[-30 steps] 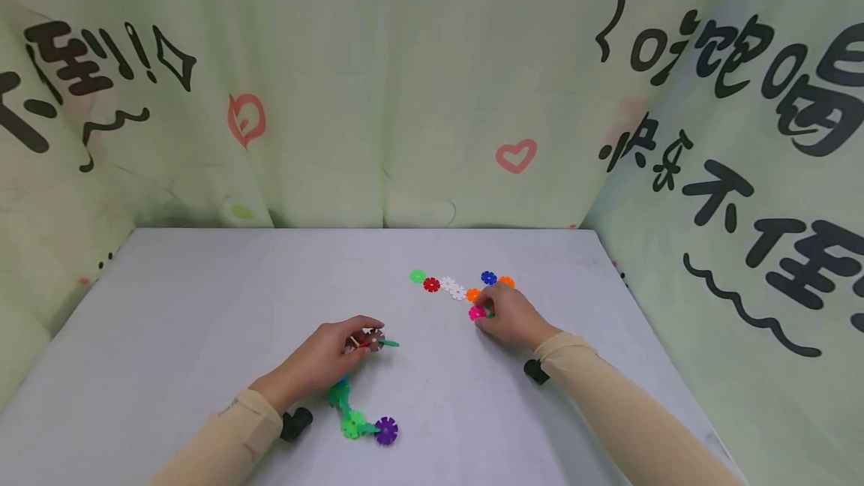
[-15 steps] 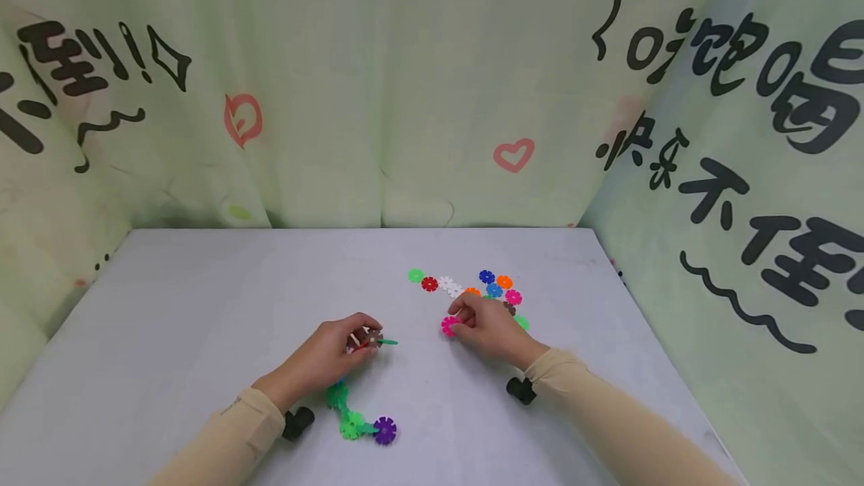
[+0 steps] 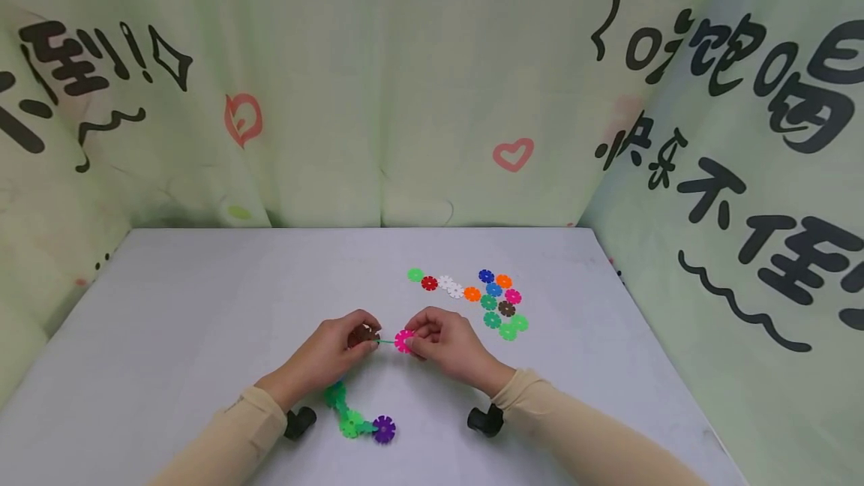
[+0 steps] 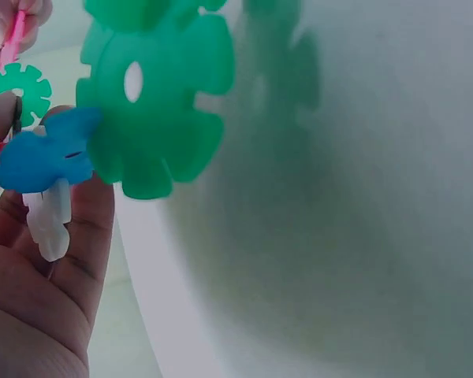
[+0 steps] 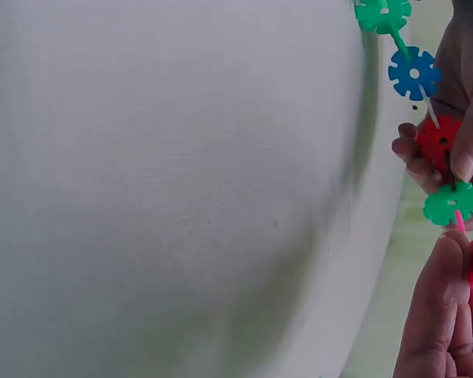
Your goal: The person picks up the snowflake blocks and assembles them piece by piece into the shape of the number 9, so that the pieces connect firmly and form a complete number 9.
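pink disc [image 3: 403,340] pinched in right hand [image 3: 447,343] grip, touching chain [image 3: 351,412] end

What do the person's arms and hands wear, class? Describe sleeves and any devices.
Both arms wear long beige sleeves reaching the wrists. A small black device sits under each wrist: one by the left, one by the right. The left hand and right hand are bare, without gloves.

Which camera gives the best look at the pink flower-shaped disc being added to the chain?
The head view: the pink disc shows nearly face-on, pinched by the right hand and meeting the chain's green end piece held by the left hand. The right wrist view shows it only edge-on, a thin pink strip. The left wrist view catches a sliver at its top corner.
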A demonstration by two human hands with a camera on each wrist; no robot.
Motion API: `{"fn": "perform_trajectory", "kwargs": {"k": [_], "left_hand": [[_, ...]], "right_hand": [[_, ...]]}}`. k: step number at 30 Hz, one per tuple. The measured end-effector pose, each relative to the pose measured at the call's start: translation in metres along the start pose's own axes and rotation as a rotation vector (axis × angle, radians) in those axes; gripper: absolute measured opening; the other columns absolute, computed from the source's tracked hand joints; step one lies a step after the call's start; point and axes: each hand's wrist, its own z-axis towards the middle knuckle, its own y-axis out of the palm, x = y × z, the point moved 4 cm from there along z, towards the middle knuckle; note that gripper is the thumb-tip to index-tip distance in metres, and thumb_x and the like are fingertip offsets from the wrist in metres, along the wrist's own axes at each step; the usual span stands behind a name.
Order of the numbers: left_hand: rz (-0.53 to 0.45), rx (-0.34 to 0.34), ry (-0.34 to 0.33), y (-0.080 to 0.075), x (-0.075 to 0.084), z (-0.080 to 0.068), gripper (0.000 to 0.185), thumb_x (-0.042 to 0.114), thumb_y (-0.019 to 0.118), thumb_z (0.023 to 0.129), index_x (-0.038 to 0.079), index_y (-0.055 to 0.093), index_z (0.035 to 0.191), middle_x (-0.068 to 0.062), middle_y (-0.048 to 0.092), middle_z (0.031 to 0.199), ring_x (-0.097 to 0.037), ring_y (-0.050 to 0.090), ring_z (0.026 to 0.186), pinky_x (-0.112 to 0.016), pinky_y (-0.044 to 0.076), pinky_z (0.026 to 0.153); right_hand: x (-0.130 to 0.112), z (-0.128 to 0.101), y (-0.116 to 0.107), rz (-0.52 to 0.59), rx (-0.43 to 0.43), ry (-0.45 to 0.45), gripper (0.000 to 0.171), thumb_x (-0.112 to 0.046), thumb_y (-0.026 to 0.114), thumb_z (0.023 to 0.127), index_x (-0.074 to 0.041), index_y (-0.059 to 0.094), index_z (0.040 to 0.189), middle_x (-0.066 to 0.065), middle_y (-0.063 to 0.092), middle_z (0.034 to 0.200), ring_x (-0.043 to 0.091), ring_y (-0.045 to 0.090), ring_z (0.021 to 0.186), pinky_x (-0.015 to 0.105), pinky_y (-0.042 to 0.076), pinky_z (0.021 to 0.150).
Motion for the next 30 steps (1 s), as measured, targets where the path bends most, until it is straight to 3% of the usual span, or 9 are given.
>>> {"fn": "perform_trajectory", "kwargs": {"k": [6,15,22,30], "left_hand": [[-0.036,-0.009,-0.003,0.001,0.002,0.0,0.021,0.011,0.07,0.095,0.01,0.066,0.116,0.007,0.067,0.099,-0.013,0.061,0.088,-0.028,0.053,0.08],[-0.045,0.021,0.044,-0.001,0.004,-0.001,0.02,0.006,0.07,0.093,0.01,0.067,0.113,0.007,0.066,0.101,-0.013,0.06,0.089,-0.029,0.053,0.082],[-0.053,0.011,0.042,0.001,0.004,-0.001,0.021,0.004,0.072,0.092,0.009,0.067,0.112,0.004,0.067,0.1,-0.013,0.06,0.087,-0.028,0.053,0.08],[-0.044,0.006,0.05,0.0,0.006,-0.002,0.016,0.006,0.072,0.091,0.011,0.07,0.107,0.006,0.069,0.099,-0.011,0.062,0.088,-0.028,0.054,0.081]], "right_hand": [[0.0,-0.001,0.002,0.053,0.002,0.014,0.012,-0.003,0.069,0.092,-0.003,0.065,0.104,0.005,0.068,0.084,0.033,0.069,0.079,0.029,0.057,0.071],[0.001,-0.002,0.004,0.094,-0.013,0.024,0.012,0.0,0.068,0.092,0.0,0.065,0.103,0.007,0.067,0.083,0.032,0.069,0.078,0.032,0.058,0.072],[0.002,-0.002,0.007,0.103,-0.012,0.022,0.014,0.0,0.069,0.092,0.001,0.066,0.105,0.006,0.067,0.084,0.036,0.068,0.08,0.032,0.058,0.072],[-0.026,-0.01,0.009,0.099,-0.003,0.017,0.012,0.008,0.065,0.091,0.009,0.063,0.103,0.017,0.067,0.085,0.048,0.065,0.082,0.04,0.058,0.074]]}}
